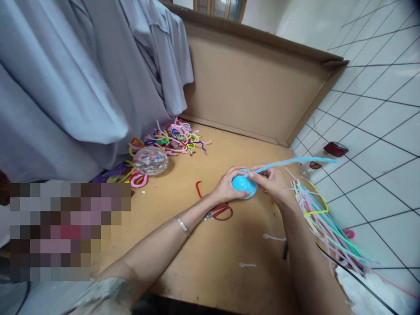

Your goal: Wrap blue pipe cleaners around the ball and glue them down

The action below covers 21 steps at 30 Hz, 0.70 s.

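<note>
left hand (226, 186): fingers curled about the blue ball (244, 188), thumb along its lower front, grip closed. right hand (269, 180): thumb and fingertips pinched on a blue fuzzy strand (297, 162) at the top of the ball; the strand's free length extends rightward, its tip in front of a jar with a dark red lid (336, 149). location of ball: between the two hands, above the wooden table (183, 258); its surface shows coiled rings.

scissors (225, 211) with red handles lie below the left wrist, partly hidden by the forearm — beside them, a bent red strand (198, 189). at left, a clear ball with coloured specks (151, 160) sits near a tangled heap of coloured strands (179, 134). at right, a loose bundle of pastel strands (323, 223) lies along the tiled wall (377, 109). a cardboard panel (249, 83) stands at the far edge.
</note>
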Available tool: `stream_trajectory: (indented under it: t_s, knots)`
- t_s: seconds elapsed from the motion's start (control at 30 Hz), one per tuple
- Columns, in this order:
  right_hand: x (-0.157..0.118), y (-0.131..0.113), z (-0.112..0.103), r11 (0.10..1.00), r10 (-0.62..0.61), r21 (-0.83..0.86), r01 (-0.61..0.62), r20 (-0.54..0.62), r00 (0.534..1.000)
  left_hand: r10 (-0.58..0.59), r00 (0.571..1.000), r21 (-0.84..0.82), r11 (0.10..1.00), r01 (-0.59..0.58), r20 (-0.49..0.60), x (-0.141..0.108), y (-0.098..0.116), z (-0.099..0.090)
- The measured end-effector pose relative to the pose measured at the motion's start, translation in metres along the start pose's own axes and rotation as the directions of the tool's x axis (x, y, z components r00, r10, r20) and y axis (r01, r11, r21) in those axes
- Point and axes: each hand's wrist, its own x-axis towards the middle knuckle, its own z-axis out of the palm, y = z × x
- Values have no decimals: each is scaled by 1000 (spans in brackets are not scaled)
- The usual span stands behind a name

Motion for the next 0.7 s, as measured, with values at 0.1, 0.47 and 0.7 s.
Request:
stream_trajectory:
  t_s: [0.1,0.47,0.7]
  knots:
    - [2,5,1,1000,-9,-17,8,-44,999,7,1000,6,1000,-7,-2,0,2,0]
    - [9,16,-4,998,68,10,-69,93,993,31,999,13,999,-31,-13,-1,-2,1]
    - [10,17,-2,997,77,22,-81,124,989,10,1000,-3,1000,-10,-8,-1,-1,1]
